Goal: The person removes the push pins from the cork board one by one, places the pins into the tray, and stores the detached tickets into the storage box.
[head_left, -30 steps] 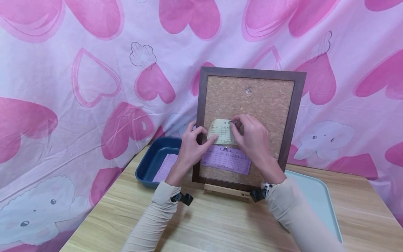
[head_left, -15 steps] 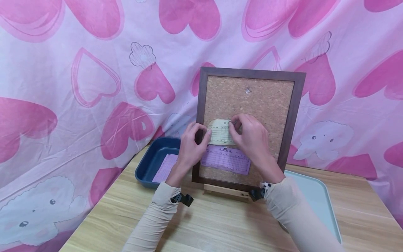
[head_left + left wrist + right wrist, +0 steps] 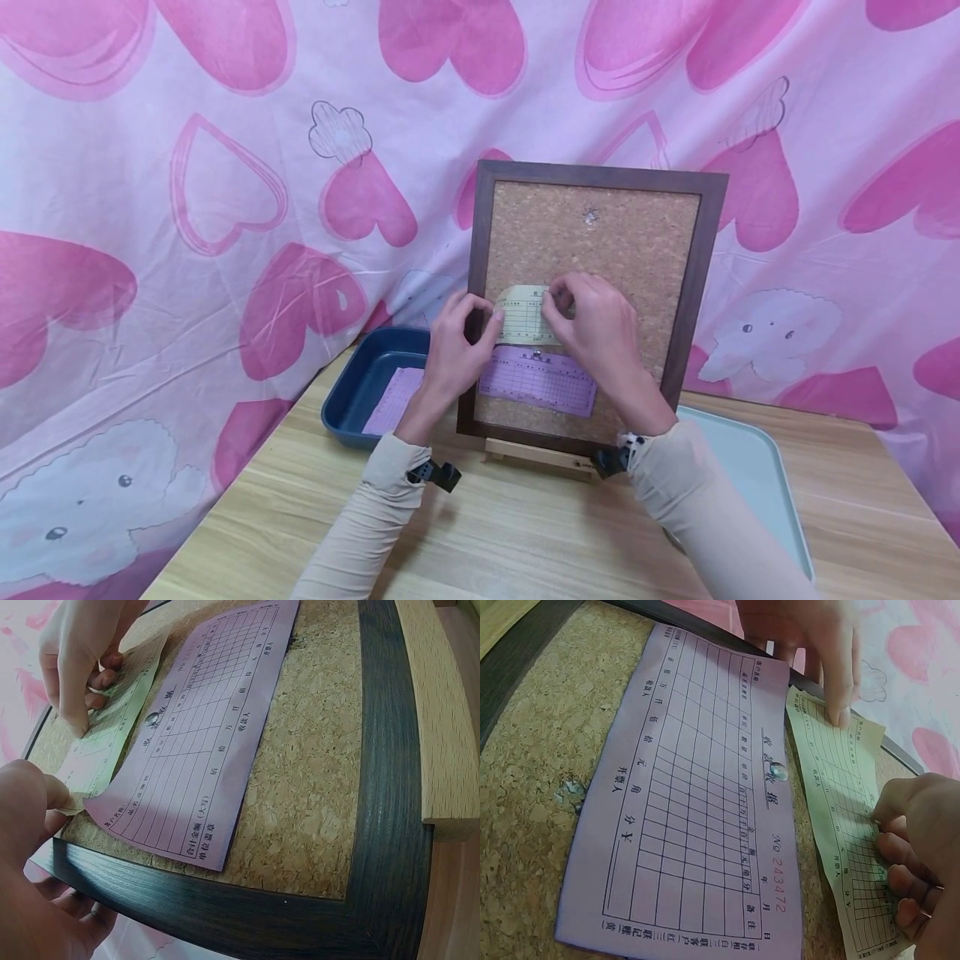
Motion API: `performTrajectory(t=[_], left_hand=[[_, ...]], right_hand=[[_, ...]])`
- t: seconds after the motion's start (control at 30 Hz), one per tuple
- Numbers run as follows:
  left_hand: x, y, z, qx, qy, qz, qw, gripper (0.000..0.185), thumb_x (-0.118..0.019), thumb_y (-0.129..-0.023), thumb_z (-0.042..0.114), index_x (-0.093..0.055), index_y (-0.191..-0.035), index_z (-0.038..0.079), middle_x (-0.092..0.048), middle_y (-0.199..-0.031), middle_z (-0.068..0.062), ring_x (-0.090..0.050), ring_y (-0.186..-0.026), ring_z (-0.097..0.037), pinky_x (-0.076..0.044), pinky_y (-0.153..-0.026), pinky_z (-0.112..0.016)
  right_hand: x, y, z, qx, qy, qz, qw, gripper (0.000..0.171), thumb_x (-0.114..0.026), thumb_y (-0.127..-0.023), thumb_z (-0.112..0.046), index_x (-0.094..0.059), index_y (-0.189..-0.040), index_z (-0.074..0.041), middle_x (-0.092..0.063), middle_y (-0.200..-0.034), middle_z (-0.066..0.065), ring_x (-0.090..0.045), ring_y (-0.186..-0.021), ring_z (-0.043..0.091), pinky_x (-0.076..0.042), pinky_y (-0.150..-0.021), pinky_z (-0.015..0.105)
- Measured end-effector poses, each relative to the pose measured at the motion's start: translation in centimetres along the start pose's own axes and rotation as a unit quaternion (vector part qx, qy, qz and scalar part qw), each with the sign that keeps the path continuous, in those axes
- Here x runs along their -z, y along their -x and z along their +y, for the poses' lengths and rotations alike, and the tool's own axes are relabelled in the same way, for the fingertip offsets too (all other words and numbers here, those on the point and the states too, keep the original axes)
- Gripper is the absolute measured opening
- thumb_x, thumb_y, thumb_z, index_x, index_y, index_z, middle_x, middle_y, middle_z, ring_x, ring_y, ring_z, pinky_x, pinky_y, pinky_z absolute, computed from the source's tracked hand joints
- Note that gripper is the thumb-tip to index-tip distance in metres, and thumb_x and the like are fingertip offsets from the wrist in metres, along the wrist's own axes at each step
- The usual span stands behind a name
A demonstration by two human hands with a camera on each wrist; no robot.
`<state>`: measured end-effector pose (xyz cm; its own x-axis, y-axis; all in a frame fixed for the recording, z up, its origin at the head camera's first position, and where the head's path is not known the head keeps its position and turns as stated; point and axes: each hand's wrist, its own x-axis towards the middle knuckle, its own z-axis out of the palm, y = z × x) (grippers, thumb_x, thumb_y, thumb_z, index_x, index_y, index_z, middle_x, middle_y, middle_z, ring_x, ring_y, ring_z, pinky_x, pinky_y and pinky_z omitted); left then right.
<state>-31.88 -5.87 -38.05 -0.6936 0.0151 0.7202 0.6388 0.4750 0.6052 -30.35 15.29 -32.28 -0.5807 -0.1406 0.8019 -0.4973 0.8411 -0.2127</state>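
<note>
I see the yellow slip [image 3: 525,315] on the cork board [image 3: 600,242], bare cork above it. My left hand [image 3: 456,350] pinches its left edge. My right hand [image 3: 592,321] pinches its top, fingers curled.

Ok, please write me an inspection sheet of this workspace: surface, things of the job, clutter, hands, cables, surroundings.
Surface: wooden table.
Job's things: cork board upright on a small wooden stand; purple slip pinned on it; yellow slip above.
Clutter: blue tray with another purple slip; pale tray; a lone pin high on the cork.
Hands: left hand holds the yellow slip's left edge; right hand pinches at its top.
Cables: nothing seen.
Surroundings: pink heart cloth behind.
</note>
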Motion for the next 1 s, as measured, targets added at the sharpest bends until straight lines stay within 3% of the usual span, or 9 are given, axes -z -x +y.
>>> performTrajectory(t=[0.63, 1.0], left_hand=[[-0.14, -0.05, -0.01, 0.007, -0.008, 0.003, 0.9999, 0.019, -0.072, -0.104, 0.031, -0.072, -0.105, 0.012, -0.069, -0.126, -0.008, -0.065, -0.123, -0.025, -0.05, -0.112, -0.048], [-0.2, 0.0, 0.03, 0.014, -0.008, 0.005, 0.9999, 0.019, -0.072, -0.104, 0.032, -0.072, -0.105, 0.012, -0.069, -0.128, -0.008, -0.064, -0.126, -0.025, -0.05, -0.113, -0.048]], right_hand=[[-0.08, 0.27, 0.26, 0.002, -0.025, -0.007, 1.0, 0.007, -0.077, -0.095, -0.02, -0.078, -0.096, -0.012, -0.074, -0.084, 0.002, -0.062, -0.074, 0.021, -0.049, -0.065, 0.038], [0.7, 0.89, 0.86, 0.0, -0.052, -0.012, 0.999, 0.011, -0.079, -0.095, -0.02, -0.078, -0.099, -0.01, -0.075, -0.09, 0.005, -0.067, -0.081, 0.024, -0.053, -0.085, 0.046]])
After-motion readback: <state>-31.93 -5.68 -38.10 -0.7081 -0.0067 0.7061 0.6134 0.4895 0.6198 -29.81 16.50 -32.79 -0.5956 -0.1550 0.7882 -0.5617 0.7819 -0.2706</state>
